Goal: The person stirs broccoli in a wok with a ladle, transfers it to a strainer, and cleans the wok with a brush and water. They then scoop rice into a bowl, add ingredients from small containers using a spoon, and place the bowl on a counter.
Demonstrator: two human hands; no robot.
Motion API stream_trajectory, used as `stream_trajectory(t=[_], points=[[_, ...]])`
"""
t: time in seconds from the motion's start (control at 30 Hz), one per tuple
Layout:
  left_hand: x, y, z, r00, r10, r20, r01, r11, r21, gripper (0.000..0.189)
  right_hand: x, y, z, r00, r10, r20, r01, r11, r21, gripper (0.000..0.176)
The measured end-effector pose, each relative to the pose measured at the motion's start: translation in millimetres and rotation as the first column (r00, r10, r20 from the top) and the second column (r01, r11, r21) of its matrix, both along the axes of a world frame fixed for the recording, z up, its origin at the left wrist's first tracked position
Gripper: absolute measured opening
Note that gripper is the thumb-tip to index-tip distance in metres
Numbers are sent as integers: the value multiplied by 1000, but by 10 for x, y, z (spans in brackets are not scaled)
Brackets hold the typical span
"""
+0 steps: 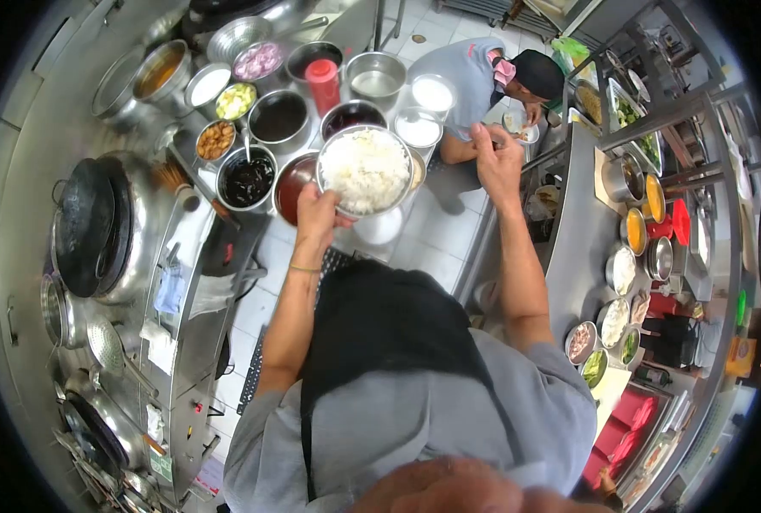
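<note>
A metal bowl of white rice (365, 169) is gripped at its lower left rim by my left hand (319, 214). It is held over the near end of a group of sauce and ingredient containers. Just left of it are a bowl of red-brown sauce (291, 190) and a bowl of dark sauce with a spoon (246, 178). A red container (322, 84) stands beyond the rice. My right hand (498, 162) is raised to the right of the bowl, away from it, fingers bent together; whether anything small is between them is hidden.
Woks (90, 227) and ladles line the stove at left. A co-worker in a black cap (538, 73) bends over a plate at the upper right. The right counter (572, 248) carries bowls of ingredients, with a metal shelf frame above.
</note>
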State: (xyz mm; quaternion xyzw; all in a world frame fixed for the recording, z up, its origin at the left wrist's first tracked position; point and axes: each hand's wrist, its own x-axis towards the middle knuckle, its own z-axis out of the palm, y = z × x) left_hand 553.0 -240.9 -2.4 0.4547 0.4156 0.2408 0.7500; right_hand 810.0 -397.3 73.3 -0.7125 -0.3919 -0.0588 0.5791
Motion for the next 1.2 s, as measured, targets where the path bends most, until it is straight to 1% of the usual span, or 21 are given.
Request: stream_trajectory(t=[0.07,0.1,0.13,0.17,0.2,0.27,0.37,0.47,0.5,0.53,0.6,0.63,0.67,0.73,0.87,0.9,0.93,1.0,1.07,1.1,1.2], points=[[11,-16,-16,1000,-1,3,1,1000,5,30,94,21,-84,993,-114,4,114,991,-68,31],[-22,-30,-5,999,3,53,-3,1000,-1,28,176,27,-167,987,-160,4,160,982,-99,30],[-58,-68,48,998,21,56,-22,1000,15,26,246,26,-237,979,-205,6,204,970,-132,30],[-114,-81,61,999,23,45,-24,1000,19,25,285,17,-318,977,-212,-18,208,970,-128,30],[-168,-95,56,999,24,32,-24,1000,19,24,323,16,-396,977,-210,25,212,970,-120,32],[-260,-126,49,999,30,38,-31,1000,3,22,373,25,-492,968,-223,116,244,943,-226,34],[-361,-150,63,998,45,47,-45,999,-4,23,521,112,-778,958,-245,150,270,946,-179,34],[-485,-188,105,996,79,49,-80,997,7,25,572,155,-881,950,-302,79,312,913,-261,34],[-527,-219,146,994,94,50,-95,995,22,25,592,161,-913,946,-304,113,324,908,-267,36],[-498,-218,161,993,103,56,-105,994,35,25,634,201,-975,941,-322,102,337,904,-264,39],[-533,-241,166,987,141,78,-145,988,43,32,636,207,-1098,934,-353,54,353,889,-291,40],[-553,-215,132,988,129,79,-132,991,30,28,594,237,-1149,924,-377,58,380,896,-228,41],[-587,-216,99,990,118,73,-120,993,16,24,581,265,-1185,924,-381,36,378,893,-246,41],[-600,-241,114,991,104,87,-106,994,14,22,505,309,-1191,908,-362,-210,279,898,-340,40],[-593,-228,121,991,115,75,-115,993,-5,22,458,289,-1238,820,-384,-424,274,914,-298,40],[-586,-231,128,990,126,62,-126,992,-4,22,446,248,-1225,826,-388,-408,310,918,-246,38],[-587,-232,118,991,121,55,-121,993,-6,22,549,244,-1307,745,-388,-542,322,922,-217,35],[-570,-205,78,993,116,38,-115,993,-11,22,685,91,-1374,763,-208,-613,219,974,-57,33],[-500,-186,70,994,102,35,-102,995,-5,22,717,20,-1317,691,-146,-708,229,973,22,30],[-467,-186,69,995,98,36,-98,995,-1,23,663,-24,-1189,696,-124,-707,199,980,24,26],[-400,-157,63,997,73,20,-73,997,10,24,631,-97,-998,650,35,-759,132,979,158,27]])
